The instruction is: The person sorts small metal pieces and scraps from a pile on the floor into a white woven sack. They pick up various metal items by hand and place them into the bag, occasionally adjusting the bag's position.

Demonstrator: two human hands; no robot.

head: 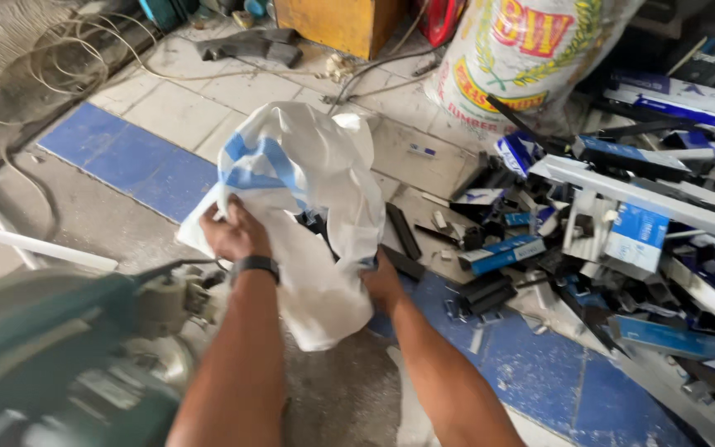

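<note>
Both the left hand and right hand close tight on the white woven plastic sack with blue stripes, held at centre; gripping its rim evenly should steady it beside the offcut pile at three o'clock.

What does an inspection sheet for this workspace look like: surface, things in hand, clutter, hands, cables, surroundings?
Surface: dusty tiled floor, grey with blue tiles.
Things in hand: white woven sack with blue stripes, held up off the floor, mouth crumpled.
Clutter: pile of cut black, white and blue-wrapped profile offcuts on the right; loose black pieces lie beside the sack.
Hands: left hand, watch on its wrist, grips the sack's edge; right hand grips its other side.
Cables: pale coiled cord upper left.
Surroundings: green power tool lower left, blurred; printed full sack and yellow box at top.
</note>
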